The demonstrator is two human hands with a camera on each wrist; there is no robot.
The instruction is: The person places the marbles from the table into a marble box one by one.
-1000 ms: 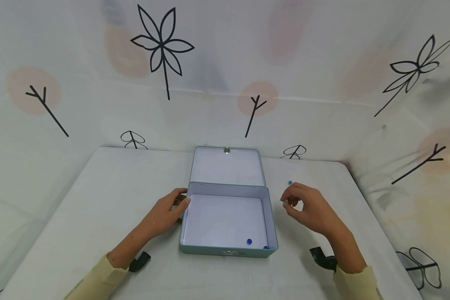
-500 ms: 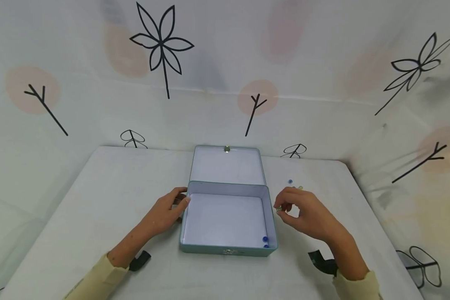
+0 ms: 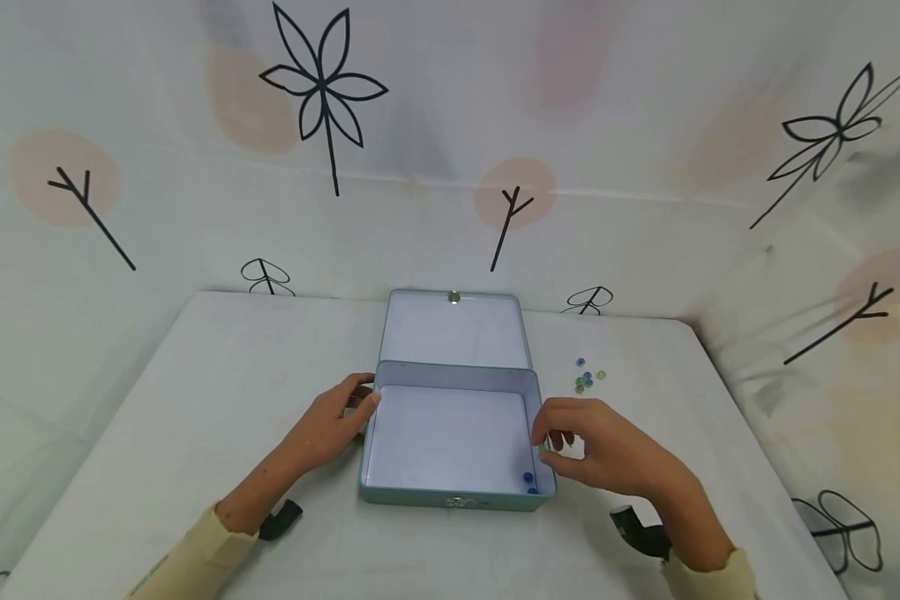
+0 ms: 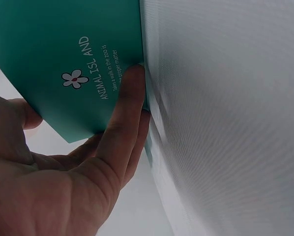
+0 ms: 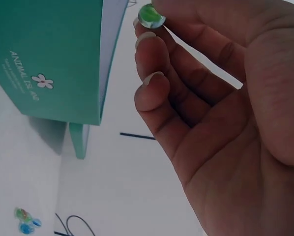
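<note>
A green tin box with a pale inside stands on the white table, its lid folded back behind it. My left hand holds the box's left wall, thumb at the rim and fingers along the outer side. Over the right rim, my right hand pinches a clear marble with a green swirl between thumb and fingertips. Inside the box, a blue marble lies near the front right corner, with another blue marble close in front of it.
Several loose blue and green marbles lie on the table right of the box. A white cloth with plant drawings hangs behind and around the table. Dark straps show at both wrists.
My right hand has moved left and toward me with its marble, from beside the box to over its right rim, uncovering the loose marbles. A blue marble has rolled right inside the box.
</note>
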